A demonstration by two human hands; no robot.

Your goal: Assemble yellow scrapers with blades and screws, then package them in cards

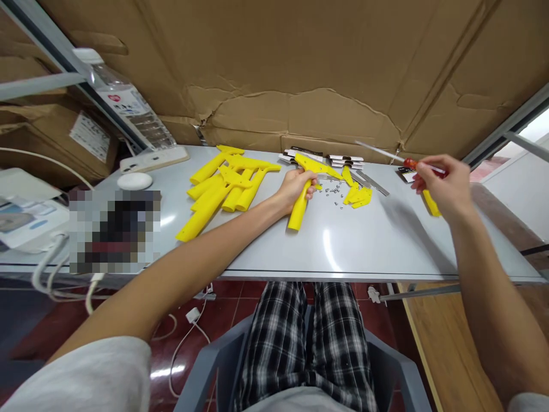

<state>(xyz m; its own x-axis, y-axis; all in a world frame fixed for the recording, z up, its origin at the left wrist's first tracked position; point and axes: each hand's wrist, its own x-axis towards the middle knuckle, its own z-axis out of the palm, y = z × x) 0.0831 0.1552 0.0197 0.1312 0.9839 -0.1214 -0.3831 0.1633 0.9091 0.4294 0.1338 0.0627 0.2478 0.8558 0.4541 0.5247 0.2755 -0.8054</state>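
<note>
My left hand (295,187) is wrapped round the handle of a yellow plastic scraper (297,217), whose wide head points away from me. In my right hand (444,186), raised above the table's right side, is a screwdriver (412,163) with a red handle, its long shaft pointing left. Small screws (334,190) lie scattered just right of the held scraper. Near them are loose yellow plastic pieces (359,196) and a thin metal blade (372,183). Another yellow part (430,203) lies under my right hand, partly hidden by it.
Several yellow scrapers (229,180) are piled left of centre on the grey table (266,252). Small blade packs (343,160) lie at the back, against a cardboard sheet (300,68). On the left stand a plastic bottle (128,106), a white power strip (154,159) and a white round object (134,181).
</note>
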